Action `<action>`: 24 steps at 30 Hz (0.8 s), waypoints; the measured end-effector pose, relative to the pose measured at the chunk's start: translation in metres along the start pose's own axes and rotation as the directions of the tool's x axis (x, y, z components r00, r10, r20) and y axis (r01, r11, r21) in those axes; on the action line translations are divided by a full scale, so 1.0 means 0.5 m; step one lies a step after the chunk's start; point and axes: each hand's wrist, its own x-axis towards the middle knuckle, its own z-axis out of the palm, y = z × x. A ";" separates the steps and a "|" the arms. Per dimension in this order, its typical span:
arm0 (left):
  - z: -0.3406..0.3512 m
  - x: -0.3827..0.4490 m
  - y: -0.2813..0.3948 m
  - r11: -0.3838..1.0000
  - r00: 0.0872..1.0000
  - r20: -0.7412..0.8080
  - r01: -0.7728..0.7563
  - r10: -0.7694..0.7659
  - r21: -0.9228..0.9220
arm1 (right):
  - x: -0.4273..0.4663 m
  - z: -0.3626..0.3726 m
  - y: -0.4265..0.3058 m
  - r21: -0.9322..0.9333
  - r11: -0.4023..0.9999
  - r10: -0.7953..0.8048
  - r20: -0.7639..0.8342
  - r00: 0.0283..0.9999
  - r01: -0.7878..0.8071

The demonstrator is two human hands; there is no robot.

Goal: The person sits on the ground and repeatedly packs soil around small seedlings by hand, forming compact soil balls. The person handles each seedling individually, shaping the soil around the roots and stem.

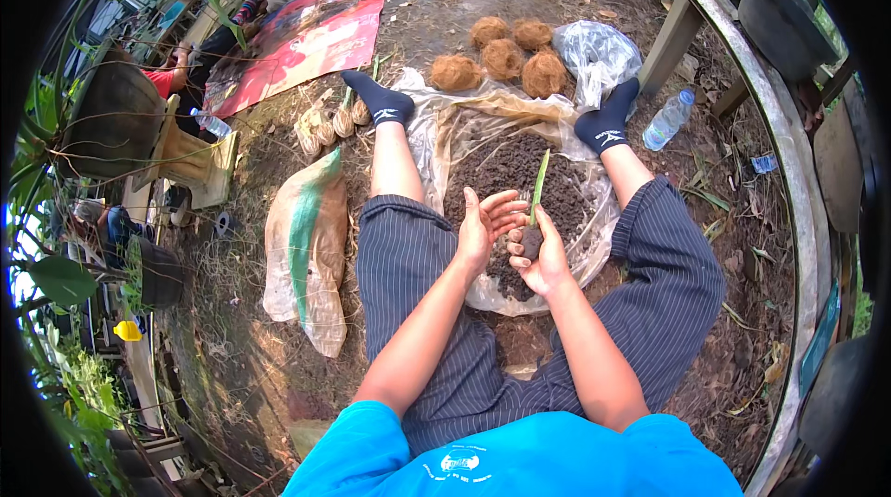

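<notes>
Between my legs lies a spread plastic sheet (463,128) bearing a heap of dark, crumbly soil (487,163). My right hand (546,260) holds a small ball of soil (532,243) above the heap. A single green leaf (540,180) rises upright from that ball. Close by on the left, my left hand (482,225) is held up with its fingers apart and nothing in it. Its fingertips come near the leaf's base; whether they touch it, I cannot tell.
Several brown fibre balls (501,58) sit beyond the sheet, beside a clear plastic bag (597,55). A woven sack (306,253) and several wrapped bundles (342,122) lie left. A water bottle (668,120) stands near my right foot. Another person's arm (179,69) shows beside a red banner (313,37).
</notes>
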 end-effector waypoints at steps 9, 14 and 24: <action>0.000 0.014 0.002 0.985 0.989 -0.058 0.141 -0.135 0.100 | 0.010 -0.007 0.001 -0.085 0.996 0.000 0.052 0.999 0.005; -0.005 0.014 -0.001 0.978 0.982 -0.063 0.186 -0.180 0.092 | 0.012 -0.006 0.016 -0.391 0.907 -0.149 0.047 0.988 0.155; -0.028 0.022 -0.013 0.966 0.974 -0.035 0.228 -0.225 0.126 | 0.037 -0.010 0.008 -0.297 0.929 -0.193 0.117 0.974 0.220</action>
